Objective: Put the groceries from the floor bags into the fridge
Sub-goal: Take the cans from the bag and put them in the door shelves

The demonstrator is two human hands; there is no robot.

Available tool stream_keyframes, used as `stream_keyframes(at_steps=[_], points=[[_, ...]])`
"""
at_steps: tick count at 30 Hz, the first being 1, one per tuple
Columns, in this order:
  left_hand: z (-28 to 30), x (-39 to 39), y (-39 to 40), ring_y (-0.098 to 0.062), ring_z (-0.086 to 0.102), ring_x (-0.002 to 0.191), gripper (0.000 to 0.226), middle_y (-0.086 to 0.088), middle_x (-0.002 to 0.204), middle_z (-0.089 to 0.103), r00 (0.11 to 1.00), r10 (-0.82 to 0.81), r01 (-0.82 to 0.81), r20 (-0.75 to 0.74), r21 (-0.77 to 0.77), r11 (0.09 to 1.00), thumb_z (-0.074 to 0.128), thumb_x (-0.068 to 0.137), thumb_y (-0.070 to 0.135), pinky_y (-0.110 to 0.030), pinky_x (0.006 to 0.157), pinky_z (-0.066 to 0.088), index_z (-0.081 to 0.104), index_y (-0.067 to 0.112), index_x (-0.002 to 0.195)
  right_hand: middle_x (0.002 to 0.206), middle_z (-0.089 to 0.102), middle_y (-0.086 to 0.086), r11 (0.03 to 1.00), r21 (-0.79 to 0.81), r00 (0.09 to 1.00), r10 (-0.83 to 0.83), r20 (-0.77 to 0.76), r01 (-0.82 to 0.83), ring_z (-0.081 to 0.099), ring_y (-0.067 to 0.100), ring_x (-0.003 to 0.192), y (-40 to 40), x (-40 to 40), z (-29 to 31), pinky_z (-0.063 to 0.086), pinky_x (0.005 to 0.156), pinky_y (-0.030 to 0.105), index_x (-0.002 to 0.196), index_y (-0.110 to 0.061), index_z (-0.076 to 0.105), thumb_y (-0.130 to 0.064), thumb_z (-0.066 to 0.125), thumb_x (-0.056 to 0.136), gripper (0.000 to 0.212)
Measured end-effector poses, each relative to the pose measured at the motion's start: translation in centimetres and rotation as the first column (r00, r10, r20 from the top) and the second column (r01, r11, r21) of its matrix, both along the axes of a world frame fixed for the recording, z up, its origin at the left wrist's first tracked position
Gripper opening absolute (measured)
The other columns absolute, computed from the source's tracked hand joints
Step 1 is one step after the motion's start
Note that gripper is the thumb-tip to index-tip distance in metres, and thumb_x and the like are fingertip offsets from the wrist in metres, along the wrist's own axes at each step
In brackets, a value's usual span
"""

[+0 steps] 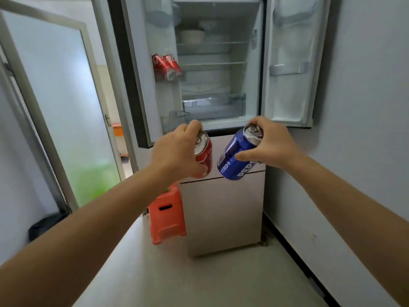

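Cola cans (167,67) already sat in the door rack while my left hand (177,151) clasped a red can (204,155) and my right hand (269,144) a blue can (238,157), both unshelved.

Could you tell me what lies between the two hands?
In the head view, the left hand holds a red can; the right hand, a blue can.

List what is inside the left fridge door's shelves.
Two red cans stand in the left door's middle shelf. The bottom bin looks empty; the top one is blurred.
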State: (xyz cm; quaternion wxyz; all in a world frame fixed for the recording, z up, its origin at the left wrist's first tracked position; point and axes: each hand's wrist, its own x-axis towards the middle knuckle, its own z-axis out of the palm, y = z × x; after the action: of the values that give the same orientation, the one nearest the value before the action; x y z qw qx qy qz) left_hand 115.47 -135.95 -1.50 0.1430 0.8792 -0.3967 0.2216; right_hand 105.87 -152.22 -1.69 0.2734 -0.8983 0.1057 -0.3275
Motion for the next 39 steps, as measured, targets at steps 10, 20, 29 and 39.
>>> stream_keyframes(at_steps=[10,20,29,39], points=[[2.1,11.2,-9.8,-0.021,0.054,0.113,0.076,0.000,0.130,0.052,0.992,0.125,-0.121,0.022,-0.117,0.986,0.078,0.071,0.037,-0.028,0.090,0.048,0.035,0.021,0.132,0.099,0.052,-0.001,0.999,-0.002,0.965,0.050,0.257,-0.051,0.053,0.017,0.093,-11.7,12.3,2.5,0.050,0.083,0.030,0.113,-0.008,0.051,-0.013,0.083,0.061,0.061],[4.5,29.3,-14.5,-0.023,0.053,0.115,0.076,-0.005,0.131,0.050,0.973,0.214,-0.170,0.084,-0.359,0.918,0.079,0.070,0.033,-0.029,0.092,0.046,0.040,0.015,0.133,0.100,0.050,-0.002,0.983,-0.052,0.930,0.182,0.319,-0.175,0.049,0.014,0.093,-16.4,33.4,3.5,0.041,0.081,0.021,0.115,-0.006,0.052,-0.016,0.084,0.061,0.063],[4.5,43.1,-19.1,-0.027,0.055,0.111,0.074,-0.005,0.127,0.051,0.944,0.328,-0.303,0.029,-0.312,0.900,0.076,0.071,0.033,-0.035,0.089,0.046,0.040,0.015,0.132,0.108,0.052,0.000,0.966,-0.097,0.931,0.256,0.259,-0.238,0.045,0.011,0.096,-20.3,49.3,3.6,0.033,0.065,0.004,0.121,-0.008,0.052,-0.013,0.084,0.061,0.068],[2.8,46.2,-22.7,-0.032,0.060,0.106,0.069,-0.010,0.121,0.059,0.838,0.518,-0.539,-0.172,-0.112,0.835,0.073,0.072,0.043,-0.036,0.081,0.049,0.037,0.012,0.123,0.117,0.054,0.011,0.894,-0.127,0.898,0.408,-0.163,-0.429,0.055,0.028,0.104,-22.5,57.6,5.0,0.051,0.084,0.039,0.124,-0.013,0.035,-0.028,0.083,0.063,0.079]])
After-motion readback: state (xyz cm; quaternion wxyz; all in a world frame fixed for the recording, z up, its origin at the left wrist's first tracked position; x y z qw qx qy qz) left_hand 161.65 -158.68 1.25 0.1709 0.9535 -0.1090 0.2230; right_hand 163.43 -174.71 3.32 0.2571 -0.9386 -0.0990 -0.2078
